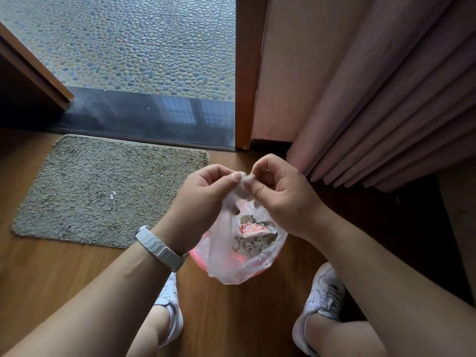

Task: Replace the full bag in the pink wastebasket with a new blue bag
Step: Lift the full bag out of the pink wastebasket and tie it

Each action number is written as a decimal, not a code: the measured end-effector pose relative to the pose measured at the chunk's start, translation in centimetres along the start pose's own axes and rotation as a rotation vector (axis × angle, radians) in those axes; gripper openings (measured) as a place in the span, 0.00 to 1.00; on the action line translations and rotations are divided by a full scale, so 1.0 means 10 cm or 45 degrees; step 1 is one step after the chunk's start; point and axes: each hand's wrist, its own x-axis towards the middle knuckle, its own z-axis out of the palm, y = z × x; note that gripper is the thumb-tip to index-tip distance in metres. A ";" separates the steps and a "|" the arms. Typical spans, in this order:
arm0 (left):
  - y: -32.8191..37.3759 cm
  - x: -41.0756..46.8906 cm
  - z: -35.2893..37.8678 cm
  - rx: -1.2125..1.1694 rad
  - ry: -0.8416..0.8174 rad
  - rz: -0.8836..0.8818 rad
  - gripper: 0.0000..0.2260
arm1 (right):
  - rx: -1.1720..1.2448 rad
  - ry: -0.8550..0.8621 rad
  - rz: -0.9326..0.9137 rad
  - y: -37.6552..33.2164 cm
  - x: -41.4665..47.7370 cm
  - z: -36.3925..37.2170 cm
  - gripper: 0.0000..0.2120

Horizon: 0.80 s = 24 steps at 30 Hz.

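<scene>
Tying off the old liner looked like the step in hand. In the head view, the left hand (206,199) and the right hand (280,199) met at twelve o'clock above the thin, clear plastic bag full of rubbish (224,253). The curled fingers of each hand pinched the gathered neck of the bag between them. The bag hung directly over the round pink plastic wastebasket (197,258), whose rim showed at the bag's nine o'clock. The basket stood on the brown wooden floor (51,274).

By my judgement, the next move called for a finished knot. After that the bag would have to be lifted clear and set aside, and a blue bag fetched. No blue bag showed anywhere.

Counted, there were two hands, one full bag and one wastebasket. There was one shaggy grey-green doormat (103,191) at ten o'clock of the basket, and one pleated pink curtain (386,99) at two o'clock. Two white sneakers were in view, at seven o'clock (170,300) and four o'clock (322,292). One pale woven wristband (159,248) sat on the left wrist.
</scene>
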 end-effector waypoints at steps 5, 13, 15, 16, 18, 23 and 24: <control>-0.02 -0.01 0.00 0.003 -0.041 0.062 0.04 | -0.020 0.000 0.127 0.02 0.02 -0.01 0.04; -0.04 0.02 -0.04 -0.158 -0.049 0.172 0.03 | 0.399 0.277 0.261 -0.05 0.11 -0.01 0.06; -0.05 0.02 -0.03 -0.199 -0.042 0.195 0.05 | 0.393 0.344 0.277 -0.06 0.13 -0.03 0.04; -0.05 0.01 -0.03 -0.198 -0.030 0.198 0.06 | 0.369 0.371 0.273 -0.07 0.13 -0.04 0.04; -0.03 0.01 0.00 -0.183 -0.026 0.188 0.07 | 0.317 0.389 0.253 -0.05 0.13 -0.06 0.06; 0.02 -0.03 0.07 0.161 -0.051 0.152 0.13 | 0.162 0.326 0.214 -0.01 0.07 -0.09 0.07; 0.00 -0.04 0.08 0.253 -0.066 0.138 0.16 | 0.128 0.322 0.213 -0.01 0.06 -0.09 0.06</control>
